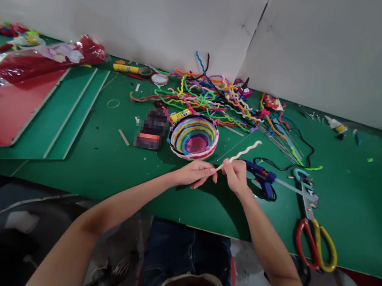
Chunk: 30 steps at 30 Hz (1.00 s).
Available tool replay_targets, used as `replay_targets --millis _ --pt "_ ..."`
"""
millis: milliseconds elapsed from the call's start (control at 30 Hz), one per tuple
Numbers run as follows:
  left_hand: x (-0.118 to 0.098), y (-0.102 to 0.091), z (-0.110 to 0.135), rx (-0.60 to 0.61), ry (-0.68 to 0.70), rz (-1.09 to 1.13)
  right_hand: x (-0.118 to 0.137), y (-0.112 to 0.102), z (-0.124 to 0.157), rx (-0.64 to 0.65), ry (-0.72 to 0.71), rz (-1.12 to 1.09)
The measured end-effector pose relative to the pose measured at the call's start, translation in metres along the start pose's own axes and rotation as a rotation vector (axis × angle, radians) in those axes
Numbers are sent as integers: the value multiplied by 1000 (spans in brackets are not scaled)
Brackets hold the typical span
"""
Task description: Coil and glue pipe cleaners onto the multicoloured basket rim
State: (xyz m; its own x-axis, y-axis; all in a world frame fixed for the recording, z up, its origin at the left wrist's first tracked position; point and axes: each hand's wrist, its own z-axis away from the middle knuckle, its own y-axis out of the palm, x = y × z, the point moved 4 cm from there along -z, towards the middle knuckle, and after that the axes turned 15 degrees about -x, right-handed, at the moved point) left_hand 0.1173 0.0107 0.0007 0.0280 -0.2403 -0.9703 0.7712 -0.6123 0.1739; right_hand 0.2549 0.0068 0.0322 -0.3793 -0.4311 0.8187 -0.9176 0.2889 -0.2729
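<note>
A cream pipe cleaner (246,150) is pinched between both hands above the green table, its wavy free end pointing up and right. My left hand (197,172) grips the lower end with thumb and fingers. Just beside it, my right hand (234,175) is closed around the middle part. Behind the hands stands a round bowl (194,136) wound from striped, many-coloured pipe cleaners, with a pink bottom. A blue glue gun (261,175) with a clear glue stick lies right of my right hand.
A tangled pile of coloured pipe cleaners (211,96) lies against the wall. Large scissors (310,221) with red and yellow handles overhang the front edge. A blurred dark box (152,127) is left of the bowl. Red and green boards (20,114) lie at the left.
</note>
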Motion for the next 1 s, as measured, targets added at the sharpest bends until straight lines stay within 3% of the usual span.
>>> replay_targets --millis 200,400,600,867,933,1000 --pt "6 3 1 56 -48 -109 -16 -2 -3 6 243 -91" --pt "3 -1 -1 50 -44 -38 -17 -12 -8 47 260 1" --pt "4 6 3 132 -125 209 3 -26 -13 18 -25 171" --pt "9 28 22 449 -226 448 25 -27 -4 -98 -536 205" --pt "12 32 27 508 -244 444 21 -28 0 -108 -590 168" --pt "12 34 29 528 -248 437 15 -28 1 -90 -487 166"
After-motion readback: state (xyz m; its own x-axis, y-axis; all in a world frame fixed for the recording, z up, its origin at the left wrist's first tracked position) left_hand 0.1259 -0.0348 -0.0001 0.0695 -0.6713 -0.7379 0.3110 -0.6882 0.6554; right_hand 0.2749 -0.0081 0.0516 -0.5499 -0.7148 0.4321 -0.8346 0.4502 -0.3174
